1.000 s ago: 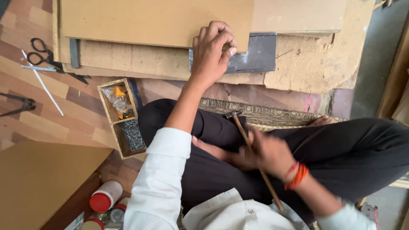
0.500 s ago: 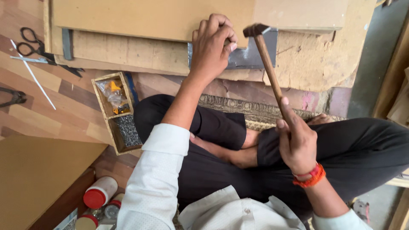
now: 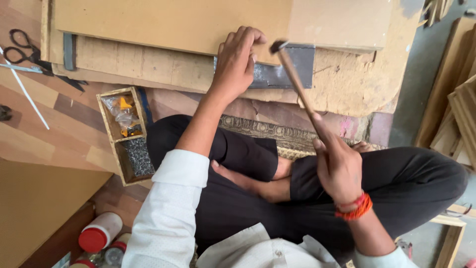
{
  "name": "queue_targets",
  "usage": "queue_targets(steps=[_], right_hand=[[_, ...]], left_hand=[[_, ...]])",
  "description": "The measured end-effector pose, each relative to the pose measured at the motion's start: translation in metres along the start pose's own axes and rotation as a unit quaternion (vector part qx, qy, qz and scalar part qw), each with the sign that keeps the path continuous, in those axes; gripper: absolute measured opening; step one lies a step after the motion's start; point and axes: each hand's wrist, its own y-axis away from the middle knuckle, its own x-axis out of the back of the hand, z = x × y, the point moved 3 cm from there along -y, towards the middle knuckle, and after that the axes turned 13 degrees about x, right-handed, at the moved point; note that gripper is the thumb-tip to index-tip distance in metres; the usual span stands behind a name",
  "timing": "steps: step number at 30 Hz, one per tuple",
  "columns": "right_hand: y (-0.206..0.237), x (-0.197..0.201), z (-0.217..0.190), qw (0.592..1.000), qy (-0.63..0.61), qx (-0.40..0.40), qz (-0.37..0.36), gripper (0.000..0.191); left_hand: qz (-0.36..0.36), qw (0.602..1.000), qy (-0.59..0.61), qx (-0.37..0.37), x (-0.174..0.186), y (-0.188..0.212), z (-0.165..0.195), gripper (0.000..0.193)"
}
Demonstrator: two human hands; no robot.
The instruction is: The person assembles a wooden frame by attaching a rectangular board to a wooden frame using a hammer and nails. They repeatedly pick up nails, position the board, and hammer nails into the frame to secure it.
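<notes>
A workshop floor of patterned wood-look tiles carries everything here, with the person sitting cross-legged on it, stacked boards in front of the knees and timber frames leaning along the right edge of the view. The work centres on the tan board [image 3: 173, 25] lying flat across the far side of the floor, on top of a rougher, chipped board [image 3: 347, 84], with a grey metal plate [image 3: 282, 74] showing at its near edge. The left hand [image 3: 238, 62] rests on that near edge, fingers curled and pinched together as if steadying something small; what they pinch cannot be told. Just right of those fingertips hangs the dark head of the hammer [image 3: 275, 47], whose wooden handle runs down and to the right, back toward the body, into the right hand [image 3: 339, 168]; that grip is closed fully round the lower end of the handle. So the pinched spot lies just left of the hammer head, the left hand is already on it, and the handle's long axis slants from the board's edge toward the person's right knee. Further out, a small wooden box [image 3: 126, 134] with two compartments sits by the left knee, holding a crumpled bag and dark small parts. Black scissors [image 3: 22, 47] lie near the far left corner of the floor, and a red-capped white bottle [image 3: 99, 233] at the near left.
</notes>
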Motion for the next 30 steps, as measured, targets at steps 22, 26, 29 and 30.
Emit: queue_targets(steps=[22, 26, 29, 30], right_hand=[[-0.005, -0.010, 0.011, 0.989, 0.104, -0.005, -0.108, 0.070], [-0.008, -0.007, 0.007, 0.989, 0.095, -0.012, -0.116, 0.072], [-0.005, -0.008, 0.006, 0.992, 0.084, -0.009, -0.099, 0.070], [-0.004, -0.008, 0.007, 0.992, 0.082, -0.004, -0.091, 0.069]], left_hand=[[0.134, 0.989, -0.066, 0.010, 0.078, -0.020, -0.052, 0.045], [0.349, 0.892, -0.217, 0.188, 0.210, -0.017, -0.143, 0.051], [0.308, 0.918, -0.131, 0.213, 0.255, -0.018, -0.173, 0.041], [0.282, 0.941, -0.027, 0.187, 0.262, -0.019, -0.173, 0.039]])
